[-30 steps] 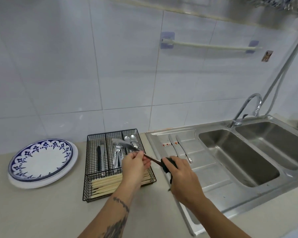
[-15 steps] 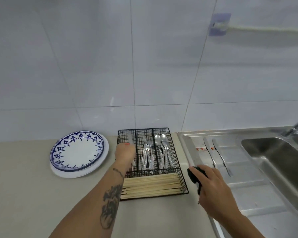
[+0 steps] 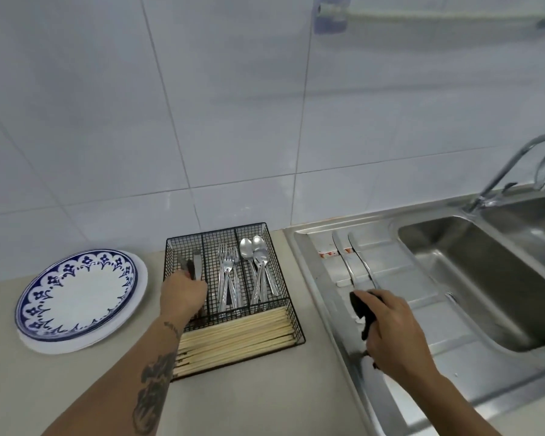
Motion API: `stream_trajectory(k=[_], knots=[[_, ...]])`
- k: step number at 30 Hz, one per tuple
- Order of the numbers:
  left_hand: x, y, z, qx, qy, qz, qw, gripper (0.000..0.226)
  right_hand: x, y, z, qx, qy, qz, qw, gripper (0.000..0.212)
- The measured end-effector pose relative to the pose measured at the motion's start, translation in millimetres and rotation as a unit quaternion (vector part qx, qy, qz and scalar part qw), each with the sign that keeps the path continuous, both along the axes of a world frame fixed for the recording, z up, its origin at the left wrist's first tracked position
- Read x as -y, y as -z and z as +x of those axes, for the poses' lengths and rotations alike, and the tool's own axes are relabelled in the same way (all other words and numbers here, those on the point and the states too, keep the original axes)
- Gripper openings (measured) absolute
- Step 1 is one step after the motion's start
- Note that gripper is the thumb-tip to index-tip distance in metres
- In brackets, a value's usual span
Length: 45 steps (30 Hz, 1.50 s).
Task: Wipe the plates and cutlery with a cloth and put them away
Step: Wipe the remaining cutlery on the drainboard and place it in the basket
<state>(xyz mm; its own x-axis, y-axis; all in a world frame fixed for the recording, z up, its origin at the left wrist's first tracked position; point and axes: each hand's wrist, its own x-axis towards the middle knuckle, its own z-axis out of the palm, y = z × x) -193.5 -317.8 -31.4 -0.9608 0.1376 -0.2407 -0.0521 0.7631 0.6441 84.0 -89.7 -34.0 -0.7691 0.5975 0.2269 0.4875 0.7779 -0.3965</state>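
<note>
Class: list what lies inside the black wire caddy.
Wire caddy holds knives, forks, spoons and chopsticks. The left hand covers the knife handles.

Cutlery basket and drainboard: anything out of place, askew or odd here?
Nothing stands out. Forks and spoons lie sorted in the wire basket; two knives lie side by side on the drainboard.
</note>
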Motion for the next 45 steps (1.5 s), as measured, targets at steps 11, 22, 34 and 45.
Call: stream_trajectory(k=[11, 22, 34, 45], knots=[[-154, -23, 86, -0.082, 0.167, 0.103, 0.977, 0.020, -45, 20, 41, -0.067, 0.068, -0.080, 0.992, 0.060], [-294, 33, 144, 0.007, 0.145, -0.013, 0.989, 0.010, -109, 47, 85, -0.070, 0.028, -0.145, 0.987, 0.061], [-323, 51, 150, 0.021, 0.108, -0.120, 0.987, 0.060, -161, 43, 79, -0.066, -0.028, -0.216, 0.974, 0.059], [-292, 41, 154, 0.050, 0.046, -0.073, 0.995, 0.020, -139, 36, 85, -0.073, -0.033, -0.214, 0.974, 0.060]])
